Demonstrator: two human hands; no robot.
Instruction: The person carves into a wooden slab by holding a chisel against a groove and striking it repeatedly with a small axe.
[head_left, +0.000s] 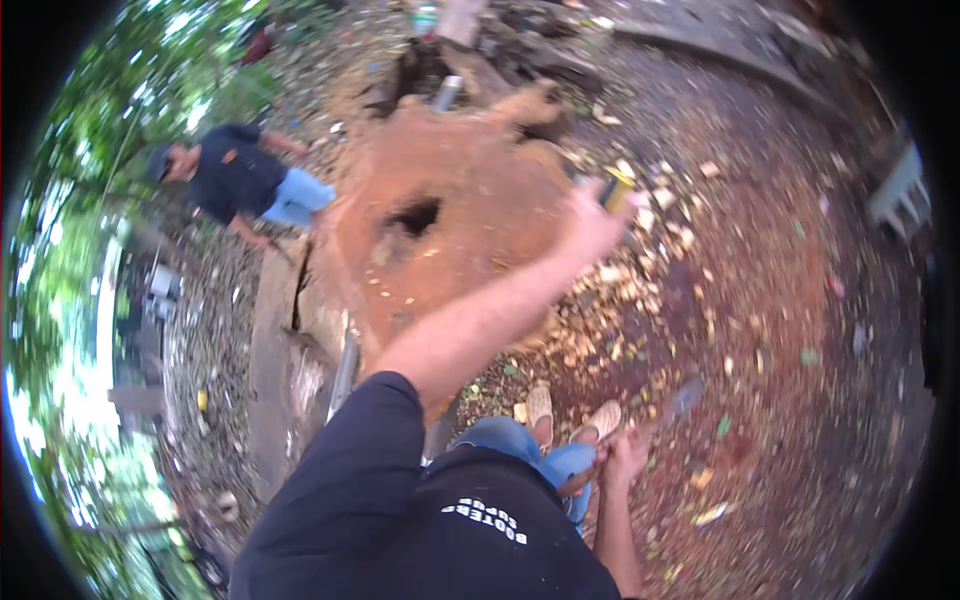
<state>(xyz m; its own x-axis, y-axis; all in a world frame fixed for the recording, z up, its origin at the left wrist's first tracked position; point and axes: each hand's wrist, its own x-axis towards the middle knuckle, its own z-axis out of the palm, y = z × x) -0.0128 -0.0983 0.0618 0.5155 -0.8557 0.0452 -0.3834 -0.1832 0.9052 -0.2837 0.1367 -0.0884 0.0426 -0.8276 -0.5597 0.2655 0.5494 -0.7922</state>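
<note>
My left arm reaches across a big reddish-brown tree stump [460,190] with a dark hole in its face. At the stump's right edge, my left hand [595,220] is closed around a small yellow-and-black tape measure [618,190], somewhat blurred. Low beside my right thigh hangs my right hand [627,455], its fingers curled; whatever they may hold is hidden. A silvery cylinder [447,93] stands at the far rim of the stump.
Pale wood chips [640,280] litter the ground right of the stump, near my shoes [600,420]. A person [240,180] in a dark shirt stands left of it, by a cracked wood slab [275,350]. A pale plastic chair [900,190] is far right.
</note>
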